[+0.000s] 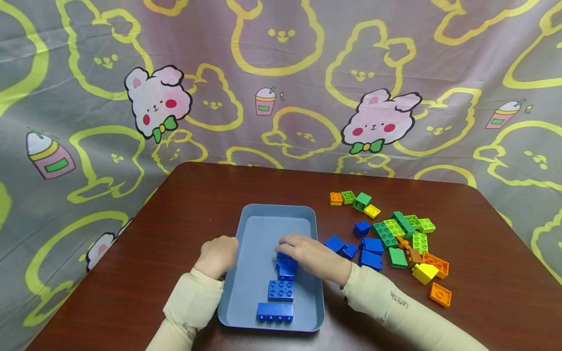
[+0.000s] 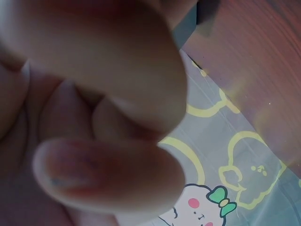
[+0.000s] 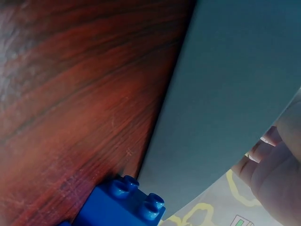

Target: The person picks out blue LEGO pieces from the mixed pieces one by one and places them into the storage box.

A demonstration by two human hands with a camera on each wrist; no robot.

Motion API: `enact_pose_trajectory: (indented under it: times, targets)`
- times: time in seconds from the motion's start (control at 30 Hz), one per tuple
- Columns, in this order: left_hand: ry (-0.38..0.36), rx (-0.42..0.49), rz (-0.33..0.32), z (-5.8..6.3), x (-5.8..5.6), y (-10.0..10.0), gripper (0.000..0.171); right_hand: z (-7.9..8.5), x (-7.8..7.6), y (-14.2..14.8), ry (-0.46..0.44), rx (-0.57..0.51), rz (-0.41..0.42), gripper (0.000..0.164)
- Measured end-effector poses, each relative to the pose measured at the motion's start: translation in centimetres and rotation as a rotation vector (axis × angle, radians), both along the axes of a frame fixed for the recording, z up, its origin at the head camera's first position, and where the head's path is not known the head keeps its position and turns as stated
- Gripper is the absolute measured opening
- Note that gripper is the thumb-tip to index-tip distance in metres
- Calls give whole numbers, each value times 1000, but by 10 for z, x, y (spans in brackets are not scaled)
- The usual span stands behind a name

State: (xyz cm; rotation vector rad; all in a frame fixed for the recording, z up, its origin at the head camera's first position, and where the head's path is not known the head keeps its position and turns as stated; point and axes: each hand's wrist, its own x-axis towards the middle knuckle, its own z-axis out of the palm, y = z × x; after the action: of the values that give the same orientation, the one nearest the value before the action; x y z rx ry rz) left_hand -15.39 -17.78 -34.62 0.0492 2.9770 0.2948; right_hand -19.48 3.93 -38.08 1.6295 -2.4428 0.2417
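My left hand [image 1: 218, 254], fingers curled, is at the left rim of a blue-grey tray [image 1: 259, 234]. In the left wrist view its thumb and curled fingers [image 2: 108, 174] show nothing between them. My right hand [image 1: 312, 256] reaches over the tray's right wall, fingertips at a blue brick [image 1: 286, 255] inside. I cannot tell whether they pinch it. Nearer in the tray lie another blue brick [image 1: 287, 270], a six-stud blue brick [image 1: 281, 290] and a long blue brick [image 1: 275, 310] on its side. The tray wall hides the right fingertips in the right wrist view.
Right of the tray, several blue bricks [image 1: 371, 261] lie near my right wrist. Beyond them are green bricks [image 1: 385, 235], yellow bricks [image 1: 424, 274] and orange bricks [image 1: 440, 294]. A patterned curtain [image 1: 298, 87] hangs behind the brown table [image 1: 184, 204].
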Motion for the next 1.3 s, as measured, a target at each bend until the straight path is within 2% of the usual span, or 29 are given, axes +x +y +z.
enact_pose_trajectory:
  times: [0.33,0.77,1.3]
  targets:
    - [-5,11,-6,1,1,0,42,-2,-1,0,-13,28,-6,31]
    - [2,0,-6,0,-1,0,37,-4,-1,-2,-19,25,6,32]
    - [-6,18,-5,0,1,0,41,-2,-1,0,-66,100,-42,42]
